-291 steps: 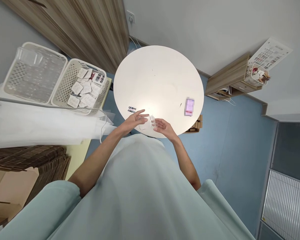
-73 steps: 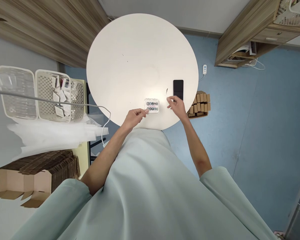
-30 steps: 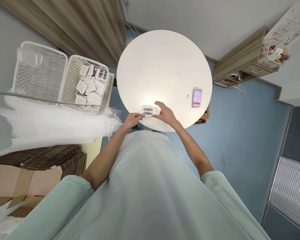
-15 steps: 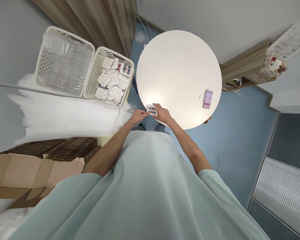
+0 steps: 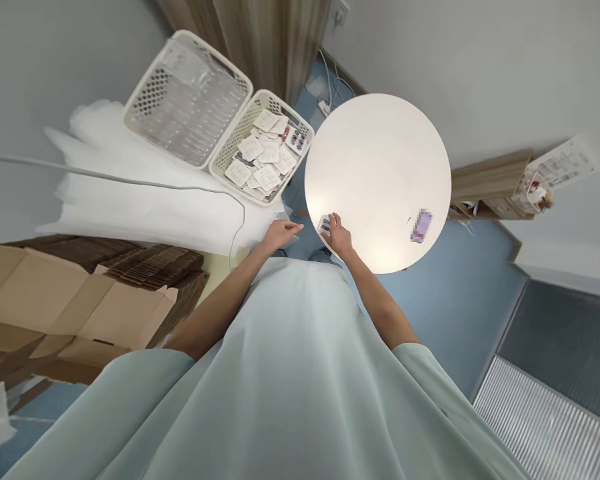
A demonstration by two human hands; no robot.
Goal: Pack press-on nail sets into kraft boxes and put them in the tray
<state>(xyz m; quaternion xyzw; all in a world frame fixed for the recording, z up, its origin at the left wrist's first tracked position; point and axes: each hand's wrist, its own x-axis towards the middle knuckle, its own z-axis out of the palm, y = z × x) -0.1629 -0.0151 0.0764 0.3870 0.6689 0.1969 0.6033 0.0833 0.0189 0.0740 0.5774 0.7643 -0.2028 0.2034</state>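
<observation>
My right hand [image 5: 339,236] grips a small white card [image 5: 324,225] bearing dark, shiny pieces in rows, over the near left edge of the round white table [image 5: 380,160]. What the pieces are is too small to tell. My left hand [image 5: 281,235] is apart from the card, to its left. Its fingers are pressed together and nothing shows in them. Beyond that hand, a cream basket [image 5: 223,159] holds many similar white cards [image 5: 267,153], most with their printed side up.
Another basket [image 5: 136,90] with clear plastic trays [image 5: 195,100] stands at the upper left. White foam sheeting [image 5: 145,217] lies beneath, crossed by a grey cable [image 5: 175,187]. Cardboard boxes [image 5: 105,307] are at the lower left. A blurred purple item [image 5: 422,225] rests on the table's right side.
My left hand has let go of the card and come away to the left. The card stays in my right hand. The whole view has turned and shifted.
</observation>
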